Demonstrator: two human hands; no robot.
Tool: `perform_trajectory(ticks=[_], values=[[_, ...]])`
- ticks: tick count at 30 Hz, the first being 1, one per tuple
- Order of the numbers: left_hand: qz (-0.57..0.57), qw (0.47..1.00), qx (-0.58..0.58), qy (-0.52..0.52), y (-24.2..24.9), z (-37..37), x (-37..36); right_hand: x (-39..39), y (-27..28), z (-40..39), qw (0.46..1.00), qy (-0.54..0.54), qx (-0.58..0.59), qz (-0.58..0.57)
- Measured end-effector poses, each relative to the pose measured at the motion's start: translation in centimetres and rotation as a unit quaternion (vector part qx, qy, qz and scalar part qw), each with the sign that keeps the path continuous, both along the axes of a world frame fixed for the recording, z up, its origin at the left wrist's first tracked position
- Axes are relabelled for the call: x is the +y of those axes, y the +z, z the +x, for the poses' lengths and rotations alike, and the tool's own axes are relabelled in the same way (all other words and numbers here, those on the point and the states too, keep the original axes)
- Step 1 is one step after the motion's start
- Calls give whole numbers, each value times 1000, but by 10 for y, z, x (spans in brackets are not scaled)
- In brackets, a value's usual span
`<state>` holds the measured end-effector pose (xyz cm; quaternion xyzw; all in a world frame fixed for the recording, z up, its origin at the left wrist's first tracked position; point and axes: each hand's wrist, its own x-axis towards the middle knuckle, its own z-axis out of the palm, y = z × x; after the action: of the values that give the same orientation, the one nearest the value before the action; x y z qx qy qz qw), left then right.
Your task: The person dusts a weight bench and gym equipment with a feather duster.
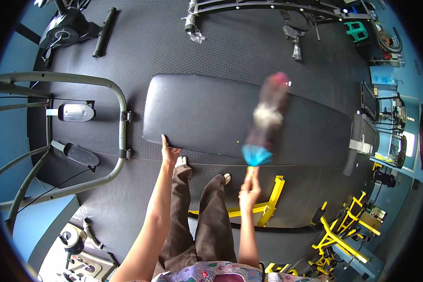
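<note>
A long black padded bench (197,105) lies across the middle of the head view. My left hand (170,151) rests at the bench's near edge toward its left end, thumb up against the pad and the other fingers partly hidden under it. In my right hand (249,190) is the yellow handle of a feather duster (268,117), with the fingers wrapped round it. The duster's blue, brown, white and pink head is blurred and reaches over the right half of the bench.
A grey tubular frame with foot pedals (75,113) stands on the left. Yellow metal frames (272,204) are at the lower right, near my feet. Metal equipment legs (192,23) stand beyond the bench. A green stool (357,31) is at the upper right.
</note>
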<state>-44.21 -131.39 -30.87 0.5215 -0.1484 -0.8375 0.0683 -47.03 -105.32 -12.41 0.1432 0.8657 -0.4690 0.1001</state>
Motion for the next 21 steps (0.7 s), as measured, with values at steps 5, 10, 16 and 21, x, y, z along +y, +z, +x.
perform_trajectory(ticks=[5,10,16,21], values=[[47,998,48,4,-43,5,20,-37,2,47,962,262,-71,39],[7,1000,-19,-18,2,-11,24,22,11,52,972,191,4,139],[-8,998,-2,-56,16,-14,27,94,7,51,963,-256,-88,-1],[-13,998,-1,-53,4,-10,29,58,-32,94,960,86,207,167]])
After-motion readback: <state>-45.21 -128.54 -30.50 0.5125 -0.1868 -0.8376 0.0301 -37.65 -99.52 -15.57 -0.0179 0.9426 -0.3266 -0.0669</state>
